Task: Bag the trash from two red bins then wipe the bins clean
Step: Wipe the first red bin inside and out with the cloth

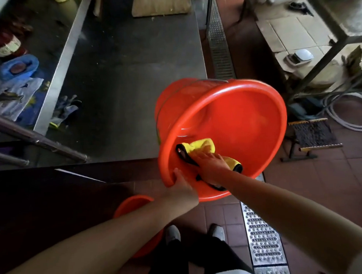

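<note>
A steel table (133, 77) fills the upper left, its near edge at 9 o'clock of a red bin (237, 122) held tipped toward the camera above the tiled floor (341, 182). A second red bin (133, 202) stands on the floor at 7 o'clock of the first. The left hand (182, 185) grips the tipped bin's near rim, fingers curled around it. The right hand (212, 166), fingers extended, presses a yellow cloth (201, 145) against the bin's inner wall.
</note>
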Demonstrator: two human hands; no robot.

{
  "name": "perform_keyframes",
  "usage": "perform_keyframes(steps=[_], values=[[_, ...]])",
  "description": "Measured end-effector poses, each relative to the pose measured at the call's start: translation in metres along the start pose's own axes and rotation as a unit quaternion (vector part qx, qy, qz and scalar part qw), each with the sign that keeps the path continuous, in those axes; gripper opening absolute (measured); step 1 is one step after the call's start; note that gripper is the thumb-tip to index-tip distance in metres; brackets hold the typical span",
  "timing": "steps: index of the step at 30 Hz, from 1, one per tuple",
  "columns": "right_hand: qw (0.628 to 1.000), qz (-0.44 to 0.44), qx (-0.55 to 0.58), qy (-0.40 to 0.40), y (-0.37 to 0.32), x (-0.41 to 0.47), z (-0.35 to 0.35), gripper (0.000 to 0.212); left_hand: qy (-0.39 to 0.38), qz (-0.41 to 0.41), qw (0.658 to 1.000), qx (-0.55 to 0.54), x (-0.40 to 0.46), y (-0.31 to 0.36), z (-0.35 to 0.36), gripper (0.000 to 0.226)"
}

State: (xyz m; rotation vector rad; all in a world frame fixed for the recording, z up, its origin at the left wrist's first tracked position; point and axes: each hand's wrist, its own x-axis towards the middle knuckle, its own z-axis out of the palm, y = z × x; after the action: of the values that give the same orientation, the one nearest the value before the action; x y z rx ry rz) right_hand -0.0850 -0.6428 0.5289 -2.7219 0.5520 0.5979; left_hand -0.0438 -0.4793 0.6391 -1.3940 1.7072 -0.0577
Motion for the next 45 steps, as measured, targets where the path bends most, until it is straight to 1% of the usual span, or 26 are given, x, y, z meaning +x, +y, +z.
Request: perform_keyframes(steps=[2, 4, 5, 6, 8, 10, 11, 13, 15, 17, 18, 20, 21, 23, 25, 27, 28, 29, 30, 31, 32, 34, 36, 40, 42, 45], values=[[0.999, 0.009, -0.028, 0.013, 0.023, 0.011, -0.005, 0.063, -0.022, 0.004, 1.0, 0.004, -0.001, 0.001, 0.003, 0.035], [0.995, 0.076, -0.053, 0.038, 0.033, 0.027, -0.009, 0.068, -0.024, -0.03, 0.999, 0.013, -0.001, -0.001, -0.002, 0.028], [0.993, 0.103, -0.044, 0.042, 0.027, 0.035, -0.009, 0.073, -0.015, -0.033, 0.999, 0.013, 0.001, 0.002, 0.0, 0.028], [0.993, 0.108, -0.019, 0.037, 0.015, 0.043, -0.007, 0.077, -0.008, -0.034, 0.999, 0.009, 0.004, 0.004, 0.001, 0.029], [0.998, 0.058, 0.017, 0.021, -0.009, 0.053, 0.001, 0.079, 0.003, -0.032, 0.999, 0.013, 0.006, 0.003, 0.003, 0.033], [0.999, 0.003, 0.023, 0.022, -0.003, 0.057, 0.004, 0.067, 0.019, -0.044, 0.999, 0.014, 0.005, 0.003, 0.007, 0.035], [0.999, -0.002, 0.015, 0.031, 0.011, 0.06, 0.001, 0.06, 0.022, -0.051, 0.998, 0.016, 0.004, 0.002, 0.008, 0.037], [0.997, 0.036, -0.029, 0.056, 0.039, 0.071, -0.008, 0.055, 0.022, -0.054, 0.998, 0.027, 0.003, 0.0, 0.009, 0.037], [0.992, 0.097, -0.049, 0.064, 0.042, 0.083, -0.012, 0.053, 0.023, -0.047, 0.998, 0.033, 0.005, -0.003, 0.008, 0.033], [0.991, 0.122, -0.006, 0.051, 0.014, 0.088, -0.01, 0.053, 0.016, -0.04, 0.999, 0.033, 0.007, -0.004, 0.009, 0.031], [0.993, 0.109, 0.022, 0.038, -0.003, 0.088, -0.007, 0.054, 0.018, -0.034, 0.999, 0.03, 0.007, -0.004, 0.011, 0.031], [0.998, 0.041, 0.049, 0.03, -0.019, 0.078, 0.002, 0.059, 0.027, -0.026, 0.999, 0.031, 0.007, -0.002, 0.017, 0.032], [0.998, 0.008, 0.049, 0.029, -0.015, 0.071, 0.004, 0.062, 0.022, -0.031, 0.999, 0.035, 0.008, -0.001, 0.02, 0.033], [0.999, -0.012, 0.035, 0.029, 0.008, 0.062, -0.003, 0.06, 0.014, -0.06, 0.998, 0.018, 0.008, -0.001, 0.022, 0.035], [0.999, 0.018, -0.026, 0.034, 0.028, 0.052, -0.006, 0.059, -0.006, -0.068, 0.998, 0.009, 0.008, 0.0, 0.022, 0.037], [0.997, 0.058, -0.052, 0.026, 0.027, 0.036, -0.008, 0.065, -0.013, -0.057, 0.997, 0.055, 0.005, -0.002, 0.024, 0.034], [0.997, 0.068, -0.041, 0.017, 0.019, 0.026, -0.009, 0.068, 0.0, -0.048, 0.997, 0.066, 0.004, -0.004, 0.025, 0.026], [0.997, 0.071, -0.028, 0.007, 0.011, 0.014, -0.009, 0.073, 0.002, -0.047, 0.998, 0.049, 0.004, -0.007, 0.026, 0.027], [0.997, 0.07, -0.017, 0.0, 0.003, 0.0, -0.008, 0.077, 0.013, -0.035, 0.999, 0.036, 0.002, -0.011, 0.024, 0.038], [0.998, 0.067, -0.011, -0.002, -0.004, -0.015, -0.007, 0.08, 0.031, -0.013, 0.999, 0.033, 0.002, -0.012, 0.021, 0.034], [0.998, 0.064, -0.004, -0.002, -0.009, -0.029, -0.007, 0.078, 0.05, 0.012, 0.998, 0.022, 0.005, -0.011, 0.022, 0.035], [0.998, 0.066, 0.013, 0.001, -0.013, -0.052, -0.008, 0.068, 0.038, 0.044, 0.998, -0.021, 0.012, -0.011, 0.028, 0.038], [0.998, 0.063, 0.021, 0.007, -0.015, -0.068, -0.01, 0.062, 0.033, 0.03, 0.998, -0.044, 0.009, -0.014, 0.025, 0.038], [0.998, 0.054, 0.006, 0.016, -0.019, -0.087, -0.014, 0.061, 0.041, 0.019, 0.997, -0.065, 0.004, -0.017, 0.029, 0.04], [0.998, 0.061, -0.002, 0.011, -0.022, -0.085, -0.016, 0.063, 0.057, 0.012, 0.997, -0.053, 0.005, -0.017, 0.034, 0.038], [0.997, 0.074, -0.005, 0.004, -0.027, -0.069, -0.018, 0.07, 0.073, 0.016, 0.995, -0.067, 0.008, -0.02, 0.038, 0.037]])
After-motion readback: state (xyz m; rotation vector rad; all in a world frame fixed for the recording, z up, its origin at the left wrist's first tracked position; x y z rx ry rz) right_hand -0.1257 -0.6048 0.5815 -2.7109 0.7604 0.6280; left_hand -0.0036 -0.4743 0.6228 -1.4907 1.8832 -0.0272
